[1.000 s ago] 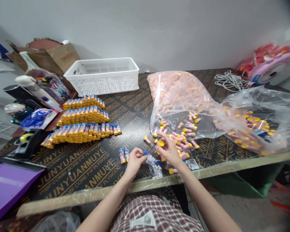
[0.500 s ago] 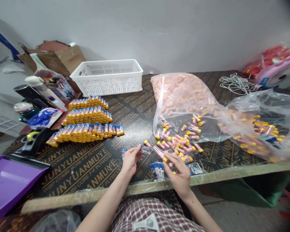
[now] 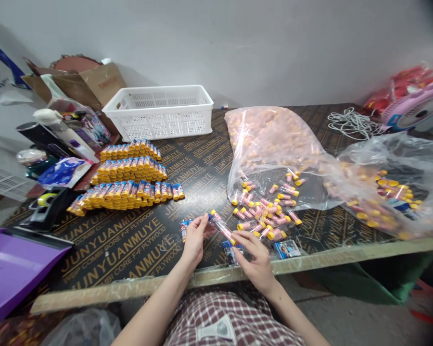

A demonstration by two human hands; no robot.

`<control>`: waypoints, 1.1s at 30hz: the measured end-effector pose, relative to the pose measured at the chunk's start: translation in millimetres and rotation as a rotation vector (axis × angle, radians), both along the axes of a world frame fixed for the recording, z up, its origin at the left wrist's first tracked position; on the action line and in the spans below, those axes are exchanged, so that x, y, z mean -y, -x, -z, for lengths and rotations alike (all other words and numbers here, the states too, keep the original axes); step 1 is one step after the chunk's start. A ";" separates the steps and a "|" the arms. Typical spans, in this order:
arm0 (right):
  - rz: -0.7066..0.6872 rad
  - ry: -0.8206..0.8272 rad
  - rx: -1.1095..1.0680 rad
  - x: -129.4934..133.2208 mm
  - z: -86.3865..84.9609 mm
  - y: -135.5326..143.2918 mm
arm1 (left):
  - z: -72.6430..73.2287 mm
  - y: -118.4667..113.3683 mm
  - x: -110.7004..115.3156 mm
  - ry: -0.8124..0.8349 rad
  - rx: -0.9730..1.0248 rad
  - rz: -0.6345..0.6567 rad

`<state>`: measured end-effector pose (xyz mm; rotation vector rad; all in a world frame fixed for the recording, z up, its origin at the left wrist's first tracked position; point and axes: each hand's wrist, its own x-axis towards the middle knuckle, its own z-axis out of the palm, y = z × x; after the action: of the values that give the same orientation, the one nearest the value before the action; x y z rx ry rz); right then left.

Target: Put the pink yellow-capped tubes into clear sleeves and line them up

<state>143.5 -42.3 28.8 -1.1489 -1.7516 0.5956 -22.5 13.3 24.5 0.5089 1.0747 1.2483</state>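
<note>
Near the table's front edge, my left hand (image 3: 197, 236) is closed in a pinch on a small blue piece, partly hidden by the fingers. My right hand (image 3: 253, 257) grips the lower yellow end of a clear tube (image 3: 223, 229) with pink inside, tilted toward the left fingers. Beside my left hand lie blue-labelled tubes (image 3: 184, 229). Under and right of my right hand are printed blue cards (image 3: 287, 249). A loose pile of pink tubes with yellow caps (image 3: 265, 214) lies behind my right hand.
Stacked blue-and-yellow tubes (image 3: 126, 190) stand at left, before a white basket (image 3: 169, 120). A large plastic bag of pink tubes (image 3: 274, 134) lies right of centre. Also around are a tape dispenser (image 3: 50, 206), purple dustpan (image 3: 21, 269), cable (image 3: 353, 124) and pink fan (image 3: 414, 108).
My right hand has moved left with the tube, bringing it close to my left hand. A blue piece now shows at my left fingertips. More of the right-hand card is uncovered.
</note>
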 end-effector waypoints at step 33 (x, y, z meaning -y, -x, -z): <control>-0.276 0.151 -0.232 -4.4 9.9 7.3 | -20.8 -11.3 36.8 0.106 0.035 0.431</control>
<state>136.2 -37.9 19.0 -0.9016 -1.6957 1.0018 -11.2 -23.5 45.3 0.5981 0.9344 0.8144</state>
